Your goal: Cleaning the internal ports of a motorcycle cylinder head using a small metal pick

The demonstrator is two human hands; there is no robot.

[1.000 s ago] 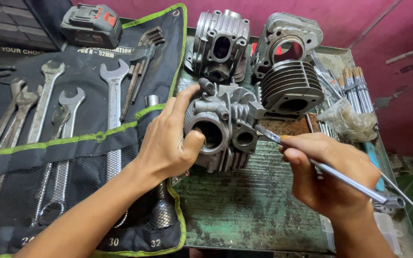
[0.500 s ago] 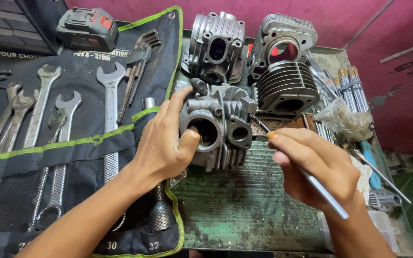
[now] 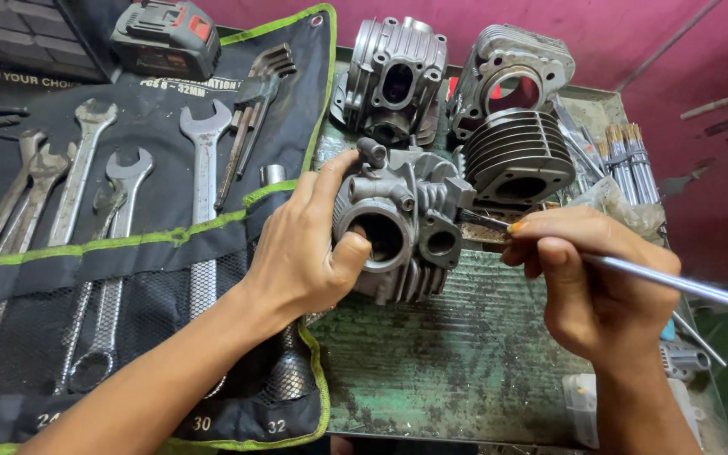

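Observation:
A grey finned engine cylinder head [image 3: 414, 223] stands on the worn green metal table [image 3: 448, 371]. My left hand [image 3: 309, 244] grips its left side, thumb at the rim of the round port. My right hand [image 3: 591, 278] holds a thin silver metal brush [image 3: 659, 278] like a pen. The brush tip touches the right side of the cylinder head, next to its fins.
A black tool roll [image 3: 128, 278] with green trim lies to the left, holding several wrenches [image 3: 204, 168] and hex keys [image 3: 254, 93]. A cordless tool battery [image 3: 166, 38] sits at its top. Behind are another cylinder head [image 3: 393, 80] and a finned cylinder [image 3: 516, 143]. More brushes [image 3: 625, 160] lie right.
My right hand has swung the brush handle from pointing down-right to nearly level, and the tip has moved in against the head's right side. My left hand keeps its grip.

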